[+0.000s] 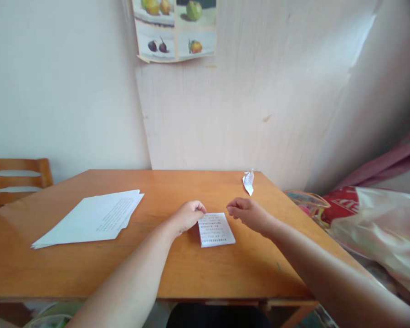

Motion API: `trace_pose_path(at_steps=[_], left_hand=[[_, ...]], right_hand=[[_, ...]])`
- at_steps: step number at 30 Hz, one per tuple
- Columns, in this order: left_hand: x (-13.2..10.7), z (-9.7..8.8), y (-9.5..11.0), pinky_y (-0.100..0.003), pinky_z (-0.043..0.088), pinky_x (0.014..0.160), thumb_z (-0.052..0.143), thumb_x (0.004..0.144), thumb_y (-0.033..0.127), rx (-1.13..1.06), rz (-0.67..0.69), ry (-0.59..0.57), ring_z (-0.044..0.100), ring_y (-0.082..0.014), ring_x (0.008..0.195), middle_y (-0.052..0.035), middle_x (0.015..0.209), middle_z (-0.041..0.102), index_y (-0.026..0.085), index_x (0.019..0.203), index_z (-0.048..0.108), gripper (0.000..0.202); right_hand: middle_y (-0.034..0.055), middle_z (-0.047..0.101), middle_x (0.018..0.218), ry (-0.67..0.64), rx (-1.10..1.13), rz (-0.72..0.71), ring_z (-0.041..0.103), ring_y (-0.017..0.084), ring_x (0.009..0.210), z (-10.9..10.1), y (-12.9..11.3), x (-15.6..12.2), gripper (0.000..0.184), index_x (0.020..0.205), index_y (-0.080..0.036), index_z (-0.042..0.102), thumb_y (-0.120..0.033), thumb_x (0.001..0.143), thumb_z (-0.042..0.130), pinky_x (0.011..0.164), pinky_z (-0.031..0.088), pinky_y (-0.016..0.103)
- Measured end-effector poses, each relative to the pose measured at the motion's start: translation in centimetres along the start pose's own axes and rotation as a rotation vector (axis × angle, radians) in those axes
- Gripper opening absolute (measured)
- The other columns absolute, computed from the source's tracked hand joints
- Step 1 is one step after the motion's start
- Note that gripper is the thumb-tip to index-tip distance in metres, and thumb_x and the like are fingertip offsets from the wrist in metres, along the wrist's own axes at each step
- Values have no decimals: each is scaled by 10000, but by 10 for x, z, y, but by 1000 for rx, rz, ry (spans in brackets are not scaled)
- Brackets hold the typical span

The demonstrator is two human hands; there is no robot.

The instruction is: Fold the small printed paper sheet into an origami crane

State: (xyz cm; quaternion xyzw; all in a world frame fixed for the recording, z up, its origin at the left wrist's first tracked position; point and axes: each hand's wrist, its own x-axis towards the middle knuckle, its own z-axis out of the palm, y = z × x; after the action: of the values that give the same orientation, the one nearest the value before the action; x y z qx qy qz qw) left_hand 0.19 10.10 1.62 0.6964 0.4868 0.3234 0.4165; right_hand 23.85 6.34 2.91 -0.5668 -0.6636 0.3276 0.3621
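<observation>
A small folded sheet of printed paper [217, 230] lies on the wooden table in front of me, lines of dark text facing up. My left hand [187, 216] is at its far left corner, thumb and fingers pinched together on the edge. To the right of the paper, my right hand [248, 213] hovers a little apart from it, fingers curled in and thumb against them. Nothing shows between those right fingers.
A stack of white printed sheets [89, 218] lies at the left on the table [177, 278]. A crumpled paper piece [248, 183] sits near the back right edge. Plastic bags [376, 223] stand beyond the right edge, and a wooden chair [17, 177] is at far left.
</observation>
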Motion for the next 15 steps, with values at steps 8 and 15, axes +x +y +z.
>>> trace_pose_path(at_steps=[8,15], left_hand=[[-2,-6,-14,-264,311,572,601,669,179,113,-18,24,535,-176,624,0,657,636,208,752,678,117],[-3,-6,-17,-270,298,555,612,662,170,137,5,1,551,-183,627,-4,654,643,226,746,688,126]], right_hand=[[11,695,800,0,-53,-165,613,180,773,26,3,16,153,880,-207,706,-206,824,563,690,440,294],[25,734,895,-39,-72,-209,655,205,832,23,21,6,174,930,-233,715,-200,850,564,739,478,319]])
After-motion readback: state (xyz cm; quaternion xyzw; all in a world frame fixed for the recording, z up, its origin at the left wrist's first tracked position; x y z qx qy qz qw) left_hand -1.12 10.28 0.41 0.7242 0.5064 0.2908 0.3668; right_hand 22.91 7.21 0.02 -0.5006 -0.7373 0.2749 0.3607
